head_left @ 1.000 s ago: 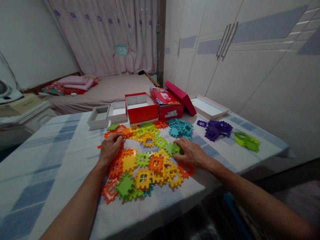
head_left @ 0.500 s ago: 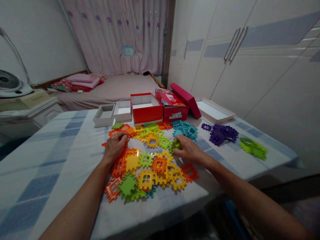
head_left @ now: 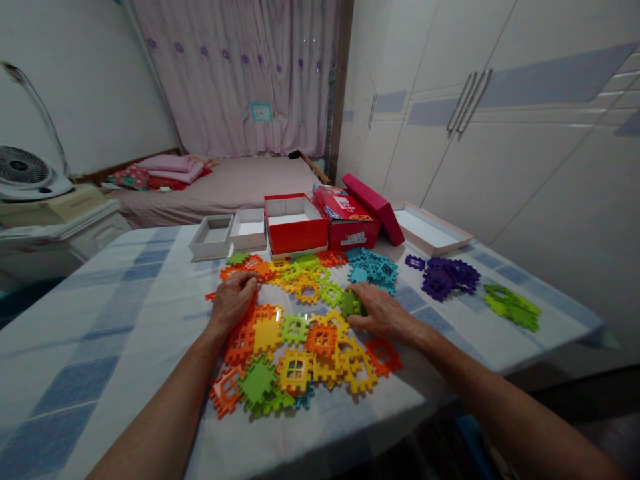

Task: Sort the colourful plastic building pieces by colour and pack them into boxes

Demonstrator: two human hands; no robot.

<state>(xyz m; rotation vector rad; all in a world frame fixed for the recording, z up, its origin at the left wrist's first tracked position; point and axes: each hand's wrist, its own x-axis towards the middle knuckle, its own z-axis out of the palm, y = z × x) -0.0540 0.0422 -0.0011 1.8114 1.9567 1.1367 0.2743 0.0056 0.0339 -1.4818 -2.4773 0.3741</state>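
Observation:
My right hand (head_left: 381, 308) is closed on a green plastic interlocking tile (head_left: 351, 304), at the right side of a mixed heap. My left hand (head_left: 235, 300) rests at the heap's left edge, over orange tiles (head_left: 240, 343). Its fingers are curled together, and whatever is under them is hidden. Between my hands lie yellow tiles (head_left: 267, 335), several with window cut-outs, and a lime tile (head_left: 295, 329). Nearer to me is a solid green tile (head_left: 257, 380). Beyond my right hand sits a pile of teal tiles (head_left: 375, 268).
Purple tiles (head_left: 443, 279) and lime-green tiles (head_left: 515, 308) form separate piles on the right. Along the back stand a grey box (head_left: 200, 247), a white box (head_left: 250, 240), an open red box (head_left: 300, 237), a closed red box (head_left: 353, 233) with a leaning lid (head_left: 375, 207), and a shallow tray (head_left: 435, 233).
The view has tipped slightly upward, so everything sits a little lower. My right hand still holds the green tile, its fingers shifted slightly over it. The left hand stays in place.

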